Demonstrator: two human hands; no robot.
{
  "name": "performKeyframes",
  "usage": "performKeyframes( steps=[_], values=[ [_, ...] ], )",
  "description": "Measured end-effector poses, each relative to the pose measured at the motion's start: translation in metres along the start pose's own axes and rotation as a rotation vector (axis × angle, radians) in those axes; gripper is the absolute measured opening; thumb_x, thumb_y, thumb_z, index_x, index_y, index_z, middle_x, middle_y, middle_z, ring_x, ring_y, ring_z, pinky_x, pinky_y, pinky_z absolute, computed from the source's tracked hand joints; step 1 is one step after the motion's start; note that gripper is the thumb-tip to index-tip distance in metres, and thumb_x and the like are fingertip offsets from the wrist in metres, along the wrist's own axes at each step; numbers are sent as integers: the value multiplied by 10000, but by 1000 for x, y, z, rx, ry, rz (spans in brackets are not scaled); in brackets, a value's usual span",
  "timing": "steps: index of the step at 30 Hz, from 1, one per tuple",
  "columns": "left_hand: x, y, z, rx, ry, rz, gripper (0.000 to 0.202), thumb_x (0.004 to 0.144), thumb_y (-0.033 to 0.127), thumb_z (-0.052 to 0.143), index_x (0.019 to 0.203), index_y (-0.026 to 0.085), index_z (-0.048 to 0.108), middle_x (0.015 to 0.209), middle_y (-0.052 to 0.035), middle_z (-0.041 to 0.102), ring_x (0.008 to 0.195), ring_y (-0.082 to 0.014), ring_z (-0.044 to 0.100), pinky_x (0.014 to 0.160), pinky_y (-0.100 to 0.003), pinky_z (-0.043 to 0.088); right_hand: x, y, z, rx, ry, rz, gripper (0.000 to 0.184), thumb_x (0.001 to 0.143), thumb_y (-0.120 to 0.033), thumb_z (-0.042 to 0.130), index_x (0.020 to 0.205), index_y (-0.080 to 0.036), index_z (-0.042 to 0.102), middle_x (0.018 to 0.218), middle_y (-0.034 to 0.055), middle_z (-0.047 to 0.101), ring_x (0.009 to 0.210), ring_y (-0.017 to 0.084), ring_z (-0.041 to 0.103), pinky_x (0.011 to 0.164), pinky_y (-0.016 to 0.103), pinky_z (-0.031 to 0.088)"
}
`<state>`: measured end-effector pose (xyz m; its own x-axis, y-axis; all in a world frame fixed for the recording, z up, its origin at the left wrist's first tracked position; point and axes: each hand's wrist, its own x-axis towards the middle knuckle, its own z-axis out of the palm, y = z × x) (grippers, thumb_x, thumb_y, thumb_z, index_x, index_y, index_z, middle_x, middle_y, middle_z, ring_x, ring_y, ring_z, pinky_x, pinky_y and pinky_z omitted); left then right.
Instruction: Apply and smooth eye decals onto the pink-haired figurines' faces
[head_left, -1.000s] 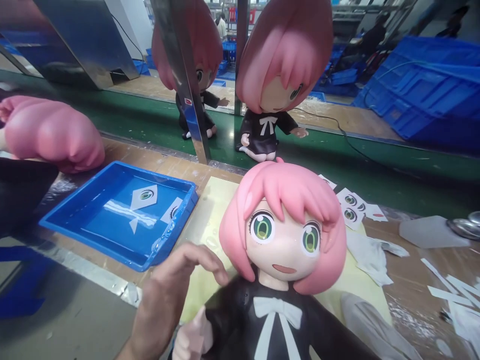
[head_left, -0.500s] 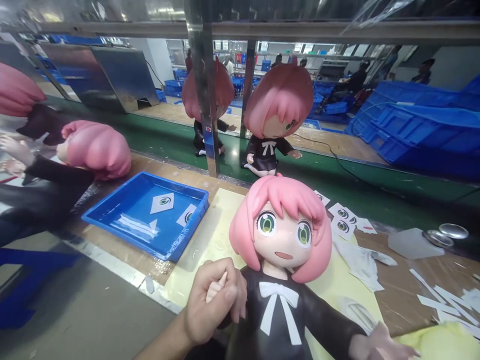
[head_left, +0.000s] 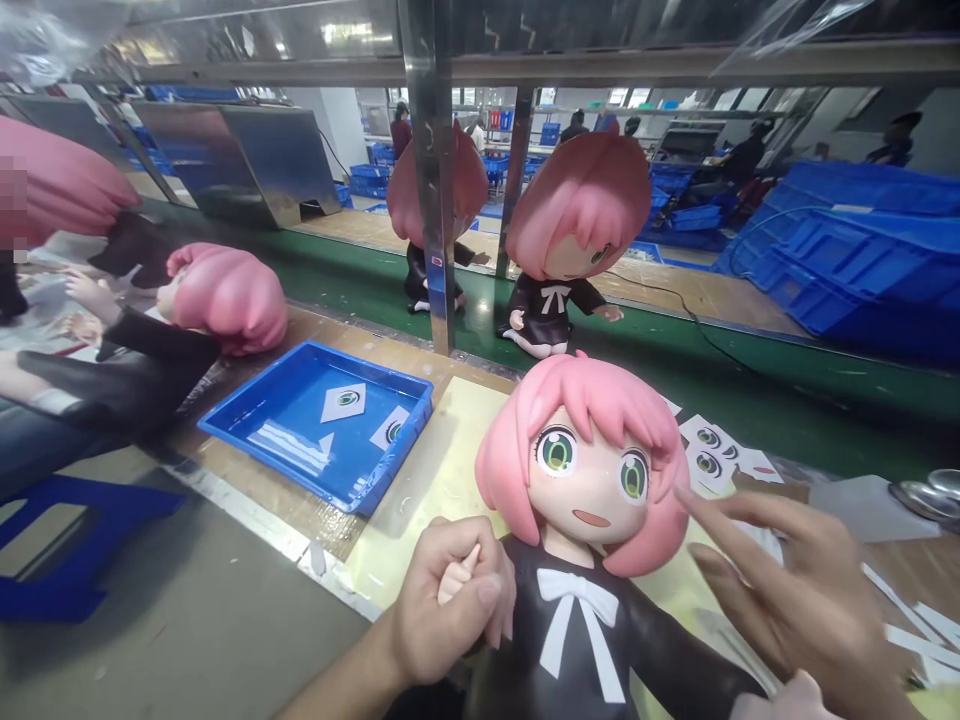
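A large pink-haired figure with green eyes and a black dress with a white bow faces me, leaning slightly to one side. My left hand is closed around the figure's small hand, whose pale fingers poke out of my grip. At the right, my right hand has its fingers apart and holds nothing; its index fingertip is beside the figure's hair, and whether it touches cannot be told. Below it, the figure's other arm stretches out. Eye decals on white paper lie behind the hair.
Left of the figure stands a blue tray of liquid with eye decals in it. Two similar figures sit on the green belt behind a metal post. Another pink-haired figure lies at left beside a co-worker. Blue crates are stacked at right.
My right hand has come into view from the right, up to the figure's hair. My left hand keeps its hold. The whole scene has shifted a little rightward in view.
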<state>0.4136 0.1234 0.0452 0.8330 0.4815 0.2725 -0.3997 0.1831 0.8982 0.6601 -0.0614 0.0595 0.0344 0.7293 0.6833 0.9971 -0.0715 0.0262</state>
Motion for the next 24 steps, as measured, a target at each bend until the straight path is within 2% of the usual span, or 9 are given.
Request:
performKeyframes(
  steps=[3, 6, 13, 17, 20, 24],
  values=[
    [0, 3, 2, 30, 13, -18, 397, 961, 434, 587, 696, 204, 402, 457, 13, 485, 480, -129, 499, 544, -260, 378, 29, -6, 22, 108, -19, -105, 584, 959, -194, 610, 1517, -299, 471, 919, 64, 570, 773, 203, 593, 679, 354, 456],
    [0, 8, 5, 72, 14, -41, 427, 963, 468, 574, 687, 214, 370, 444, 16, 468, 463, -127, 485, 535, -265, 375, 45, -9, 32, 114, -32, -144, 578, 983, -218, 588, 1538, -282, 439, 828, 20, 484, 646, 141, 467, 583, 292, 369],
    [1, 16, 6, 105, 32, -93, 455, 963, 511, 570, 692, 218, 352, 450, 9, 466, 467, -134, 489, 510, -266, 356, 50, -8, 30, 71, -81, -161, 541, 994, -249, 583, 1522, -232, 466, 737, -9, 397, 595, 126, 375, 552, 278, 274],
    [-2, 15, 7, 126, 37, -115, 466, 957, 530, 571, 692, 221, 344, 458, 10, 461, 470, -140, 486, 505, -272, 351, 53, -9, 30, 20, -74, -191, 517, 981, -258, 605, 1483, -180, 513, 759, 18, 453, 607, 139, 404, 571, 295, 279],
    [-4, 14, 7, 126, 38, -125, 466, 960, 551, 553, 697, 223, 352, 473, -1, 481, 474, -149, 487, 504, -282, 356, 54, -8, 30, 16, -82, -216, 478, 978, -331, 620, 1412, -135, 582, 723, 15, 454, 582, 139, 389, 556, 297, 266],
    [-4, 14, 7, 128, 48, -135, 475, 951, 563, 559, 690, 225, 351, 477, -3, 485, 469, -150, 477, 493, -288, 353, 53, -7, 29, 3, -102, -212, 424, 996, -400, 585, 1351, -170, 630, 671, -17, 404, 539, 124, 349, 534, 292, 251]
  ],
)
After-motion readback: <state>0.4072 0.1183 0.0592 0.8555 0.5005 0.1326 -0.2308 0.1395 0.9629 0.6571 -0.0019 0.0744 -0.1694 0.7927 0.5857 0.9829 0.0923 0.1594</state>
